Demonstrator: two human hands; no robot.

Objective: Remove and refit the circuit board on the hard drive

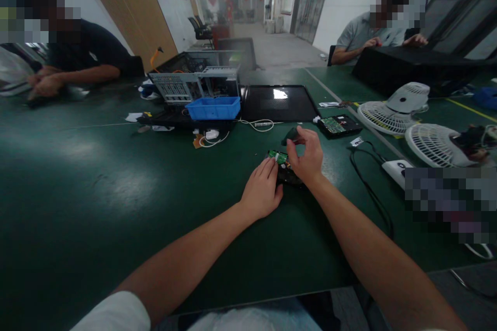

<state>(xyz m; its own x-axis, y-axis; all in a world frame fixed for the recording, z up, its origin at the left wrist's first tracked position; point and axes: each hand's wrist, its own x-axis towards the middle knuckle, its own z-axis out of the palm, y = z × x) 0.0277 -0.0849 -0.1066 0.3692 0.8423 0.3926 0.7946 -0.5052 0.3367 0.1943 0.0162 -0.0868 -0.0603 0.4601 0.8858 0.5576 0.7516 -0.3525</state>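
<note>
A small opened black device [289, 177] lies on the green table, with a green circuit board [276, 155] and some wires showing inside. My left hand [262, 189] grips its left side, fingertips by the board and thumb at the near edge. Just above the device's right side, my right hand [306, 158] pinches a small dark flat piece [289, 136] between thumb and fingers; what this piece is I cannot make out. The right hand hides part of the device.
Beyond the hands are a blue bin [214, 108], an opened computer case [178, 88], a black panel [277, 103] and a hard-drive-like box [339, 125]. Fan parts [404, 103] and a white power strip [398, 168] with a cable lie right. Two other people sit across the table.
</note>
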